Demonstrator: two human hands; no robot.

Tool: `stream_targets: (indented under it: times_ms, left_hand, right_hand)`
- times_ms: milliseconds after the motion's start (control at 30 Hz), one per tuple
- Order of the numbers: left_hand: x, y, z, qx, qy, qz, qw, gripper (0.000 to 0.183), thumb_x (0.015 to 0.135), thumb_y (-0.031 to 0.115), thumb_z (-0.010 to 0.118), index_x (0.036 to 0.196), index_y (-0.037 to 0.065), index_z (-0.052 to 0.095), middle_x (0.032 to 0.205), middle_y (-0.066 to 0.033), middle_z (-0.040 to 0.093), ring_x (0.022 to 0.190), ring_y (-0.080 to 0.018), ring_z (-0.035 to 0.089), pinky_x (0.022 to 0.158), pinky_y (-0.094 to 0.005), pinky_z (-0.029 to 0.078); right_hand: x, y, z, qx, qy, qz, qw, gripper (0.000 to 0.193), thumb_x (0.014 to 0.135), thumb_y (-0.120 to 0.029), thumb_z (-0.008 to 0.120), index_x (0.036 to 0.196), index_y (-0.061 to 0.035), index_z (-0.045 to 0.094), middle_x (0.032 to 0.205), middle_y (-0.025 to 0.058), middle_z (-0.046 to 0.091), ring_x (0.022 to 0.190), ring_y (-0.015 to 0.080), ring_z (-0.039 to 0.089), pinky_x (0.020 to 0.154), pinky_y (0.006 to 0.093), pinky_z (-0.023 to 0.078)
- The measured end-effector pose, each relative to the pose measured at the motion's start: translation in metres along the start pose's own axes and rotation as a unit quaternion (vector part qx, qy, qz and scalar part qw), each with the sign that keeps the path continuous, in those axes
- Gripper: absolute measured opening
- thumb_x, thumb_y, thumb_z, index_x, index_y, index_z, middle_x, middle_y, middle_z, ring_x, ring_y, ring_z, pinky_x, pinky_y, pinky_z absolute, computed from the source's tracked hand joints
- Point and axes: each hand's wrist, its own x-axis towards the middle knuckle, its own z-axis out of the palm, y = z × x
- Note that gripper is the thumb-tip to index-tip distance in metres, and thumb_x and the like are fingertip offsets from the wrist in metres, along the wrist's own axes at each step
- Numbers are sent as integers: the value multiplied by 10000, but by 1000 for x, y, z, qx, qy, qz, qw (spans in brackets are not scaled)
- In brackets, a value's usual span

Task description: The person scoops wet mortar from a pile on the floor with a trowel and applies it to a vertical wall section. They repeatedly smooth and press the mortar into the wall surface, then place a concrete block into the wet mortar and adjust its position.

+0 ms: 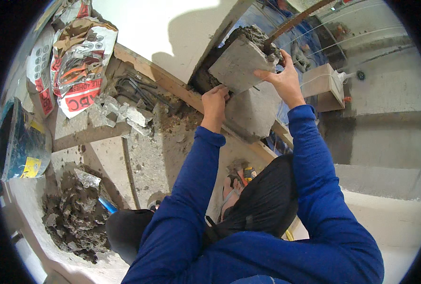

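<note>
A flat grey slab [239,64], rough with mortar along its far edge, stands tilted ahead of me. My right hand [285,81] grips its right edge, thumb on the face and fingers round the far side. At its lower left corner is my left hand [214,105], fingers curled closed; what they hold, if anything, is hidden. Below lies a second grey slab [252,112], partly covered by the first. A rusty steel bar [300,21] rises from the mortar behind the upper slab.
Wooden boards [165,80] run beneath the slabs, beside a large white panel [144,23]. On the left are torn paper bags [80,66], a dark bucket [28,142], broken rubble [130,116] and a heap of wet mortar [73,215]. A pale box-shaped block [322,87] sits at right.
</note>
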Motion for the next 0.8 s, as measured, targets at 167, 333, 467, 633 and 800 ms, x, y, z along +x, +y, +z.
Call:
stream_targets:
  times_ms: [167,333,467,633,800]
  left_hand:
    - [2,0,-3,25,-2,5,1000,248,925,79,682,1101,-86,738,991,-80,716,879,-167,657,816,-317,535]
    - [6,0,-5,-13,13,-37,999,209,925,132,717,1045,-37,742,984,-90,726,851,-191,668,812,-331,550]
    - [9,2,-5,-43,14,-67,997,265,920,158,757,1116,-18,725,1003,-85,731,849,-185,668,806,-315,552]
    - [2,5,-2,14,8,-47,999,302,901,176,812,1135,5,726,951,-45,715,831,-155,647,794,-296,535]
    - [2,4,2,37,21,-54,998,369,843,202,888,1102,-3,723,935,-32,697,814,-142,634,738,-291,515]
  right_hand:
    - [1,-4,-1,29,-8,8,1000,1195,617,-489,991,1539,5,414,1402,242,629,1314,322,601,1116,400,458]
    - [-1,-7,-5,-1,-14,1,1000,1135,643,-432,964,1532,12,417,1432,227,599,1306,320,597,1116,387,451]
    - [1,-4,-7,-18,-18,-11,1000,1237,603,-565,946,1521,57,399,1366,315,625,1289,417,615,1100,414,472]
    - [6,0,-8,-33,-43,-11,998,1304,589,-575,954,1543,63,334,1324,345,628,1245,436,639,1077,418,492]
    - [9,2,-6,19,-87,29,996,1329,594,-583,953,1552,61,296,1299,333,637,1233,429,646,1072,417,499]
